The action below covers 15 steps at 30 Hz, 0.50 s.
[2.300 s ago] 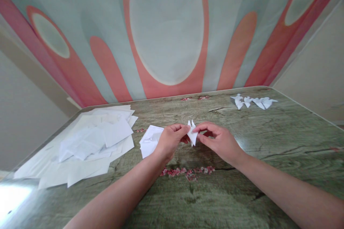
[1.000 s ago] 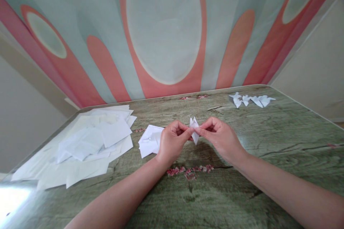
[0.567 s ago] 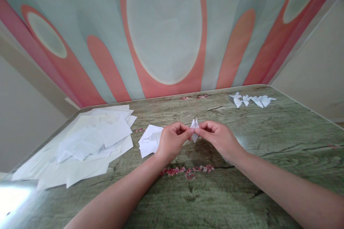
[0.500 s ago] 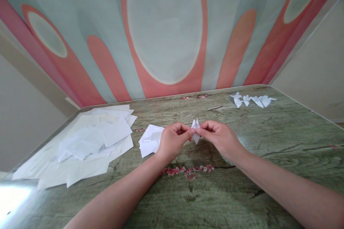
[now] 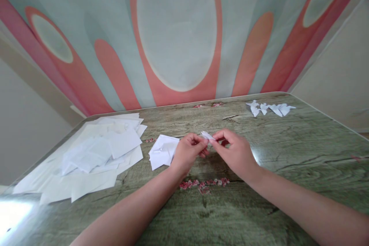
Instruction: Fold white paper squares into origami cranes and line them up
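We are pinching a small folded white paper between our left hand and right hand, holding it over the wood-grain table; its tip is pointing far-left, its long axis slanting nearer rightward.

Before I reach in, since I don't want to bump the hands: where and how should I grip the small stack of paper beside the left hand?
Probably by its left edge, coming from the left and pinching top and bottom. The small stack lies flat with staggered edges; the left hand hides part of its right side, while a gap separates it from the large pile.
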Tool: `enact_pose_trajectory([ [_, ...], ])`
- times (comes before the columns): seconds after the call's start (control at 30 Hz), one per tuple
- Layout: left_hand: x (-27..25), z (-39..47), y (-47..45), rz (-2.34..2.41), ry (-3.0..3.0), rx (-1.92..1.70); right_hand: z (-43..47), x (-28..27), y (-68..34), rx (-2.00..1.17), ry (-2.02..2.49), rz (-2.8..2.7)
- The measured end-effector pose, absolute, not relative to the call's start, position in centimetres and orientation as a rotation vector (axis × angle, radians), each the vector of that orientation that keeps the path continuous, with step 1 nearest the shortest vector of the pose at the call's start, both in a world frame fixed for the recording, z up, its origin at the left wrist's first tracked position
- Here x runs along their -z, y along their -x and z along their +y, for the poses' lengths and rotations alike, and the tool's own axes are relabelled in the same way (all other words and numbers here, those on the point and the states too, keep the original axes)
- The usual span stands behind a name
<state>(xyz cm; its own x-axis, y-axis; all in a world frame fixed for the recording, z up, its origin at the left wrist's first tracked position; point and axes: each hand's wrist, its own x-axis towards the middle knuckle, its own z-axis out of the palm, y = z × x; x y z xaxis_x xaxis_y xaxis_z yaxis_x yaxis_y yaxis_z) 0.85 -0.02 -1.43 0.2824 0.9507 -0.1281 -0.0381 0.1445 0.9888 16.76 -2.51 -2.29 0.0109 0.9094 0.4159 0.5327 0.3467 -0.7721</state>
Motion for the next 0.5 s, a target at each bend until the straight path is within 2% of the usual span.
enact_pose_trajectory([
  [0.1, 1.4, -0.3, -1.1, 0.916, -1.107, -0.918, -2.8, 2.2, -16.6, -0.123, 1.22, -1.867],
  [0.2, 1.0, -0.3, -0.9, 0.848, -1.095, -0.949, -2.9, 2.0, -16.6, 0.009, 1.136, -1.997],
  [0.33, 0.5, 0.3, -0.2, 0.862, -1.084, -0.95, -2.6, 1.6, -17.0, -0.119, 1.003, -1.967],
  [0.5, 0.2, 0.9, 0.5, 0.87, -1.104, -0.93, -1.8, 1.6, -17.7, -0.484, 1.044, -1.825],
])
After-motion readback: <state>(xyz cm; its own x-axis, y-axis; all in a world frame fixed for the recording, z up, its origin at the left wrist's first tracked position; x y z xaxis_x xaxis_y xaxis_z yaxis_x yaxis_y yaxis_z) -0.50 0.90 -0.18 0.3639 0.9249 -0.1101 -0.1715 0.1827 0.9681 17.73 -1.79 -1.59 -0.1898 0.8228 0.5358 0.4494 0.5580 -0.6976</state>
